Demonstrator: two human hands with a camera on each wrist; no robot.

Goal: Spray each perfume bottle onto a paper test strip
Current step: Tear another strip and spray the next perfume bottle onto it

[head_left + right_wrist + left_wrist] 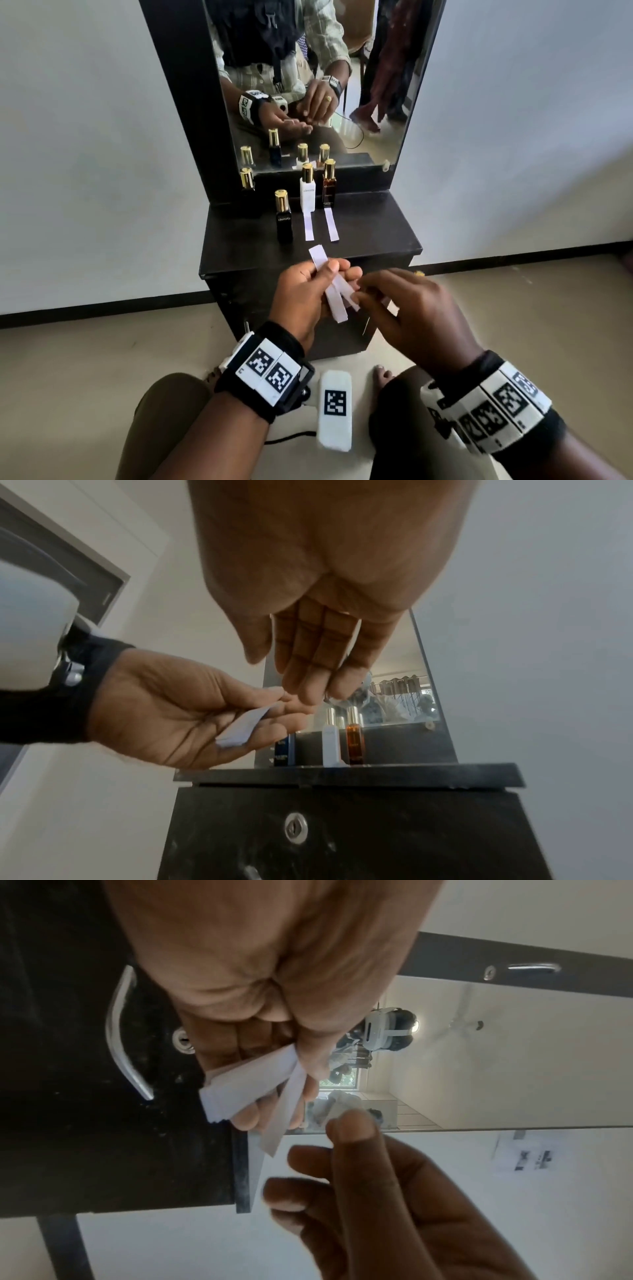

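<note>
My left hand pinches a small bunch of white paper strips in front of the black dressing table. My right hand has its fingertips at the lower ends of those strips, fingers fairly straight, thumb apart; the right wrist view shows no paper between them. On the table stand a black bottle, a white bottle, an amber bottle and another dark bottle at far left, all gold-capped. One strip lies before the white bottle, another before the amber one.
A mirror rises behind the bottles. A white tagged device lies by my knees on the floor. The table's drawer front carries a lock and a metal handle. White walls flank the table.
</note>
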